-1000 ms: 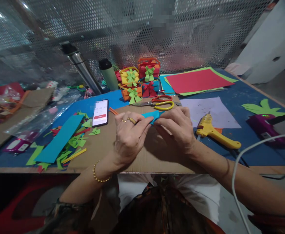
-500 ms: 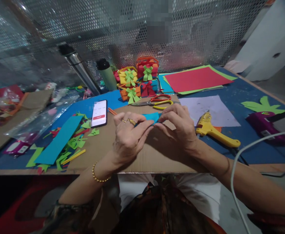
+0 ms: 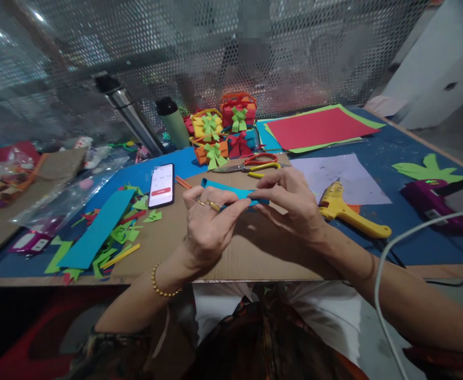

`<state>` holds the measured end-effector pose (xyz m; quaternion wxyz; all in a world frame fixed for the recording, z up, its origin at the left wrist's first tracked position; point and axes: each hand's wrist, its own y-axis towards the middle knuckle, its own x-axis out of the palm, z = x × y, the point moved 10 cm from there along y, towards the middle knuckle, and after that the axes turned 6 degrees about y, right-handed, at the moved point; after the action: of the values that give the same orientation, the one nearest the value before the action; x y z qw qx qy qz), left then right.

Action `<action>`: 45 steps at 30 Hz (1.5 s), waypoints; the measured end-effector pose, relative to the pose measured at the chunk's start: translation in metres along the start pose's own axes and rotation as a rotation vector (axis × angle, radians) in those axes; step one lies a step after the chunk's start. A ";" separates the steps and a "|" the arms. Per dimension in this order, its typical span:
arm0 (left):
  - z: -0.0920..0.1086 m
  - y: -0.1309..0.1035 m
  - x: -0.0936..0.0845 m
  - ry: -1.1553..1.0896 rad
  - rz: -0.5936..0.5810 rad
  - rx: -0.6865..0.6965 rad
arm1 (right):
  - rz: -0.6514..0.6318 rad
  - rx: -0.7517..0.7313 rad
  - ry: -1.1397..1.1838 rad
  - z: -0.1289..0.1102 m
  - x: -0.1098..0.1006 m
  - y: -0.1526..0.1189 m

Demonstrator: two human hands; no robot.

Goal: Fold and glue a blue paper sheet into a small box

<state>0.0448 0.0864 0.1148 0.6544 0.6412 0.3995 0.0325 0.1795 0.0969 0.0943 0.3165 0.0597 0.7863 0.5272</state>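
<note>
Between my two hands is a folded piece of blue paper (image 3: 229, 189), held just above a sheet of brown cardboard (image 3: 231, 264). My left hand (image 3: 209, 219) pinches it from the left, thumb along its near side. On its right end my right hand (image 3: 290, 203) has thumb and fingertips closed, close to the left thumb. The fingers cover part of the paper, so its full shape is hidden. Beyond the hands lie scissors (image 3: 265, 171) with red and yellow handles. A yellow glue gun (image 3: 346, 211) rests to the right of my right hand.
Left of the cardboard are a phone (image 3: 162, 186), a blue paper strip (image 3: 98, 229) and green scraps (image 3: 126, 229). Small paper baskets (image 3: 239, 113) with bows and two bottles (image 3: 173, 121) stand at the back. Red paper (image 3: 322, 126) lies behind right; a white cable (image 3: 379, 285) hangs at right.
The blue paper has turned in my fingers, and more of it now shows beyond my left hand and at its right end. My right fingers have shifted slightly along it.
</note>
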 end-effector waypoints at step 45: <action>-0.007 0.003 -0.004 0.021 -0.015 -0.038 | 0.043 0.001 0.021 -0.009 -0.004 0.002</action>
<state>0.0397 0.0903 0.1205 0.6624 0.6252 0.4105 0.0420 0.1770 0.0886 0.1000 0.2970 0.0711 0.7884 0.5340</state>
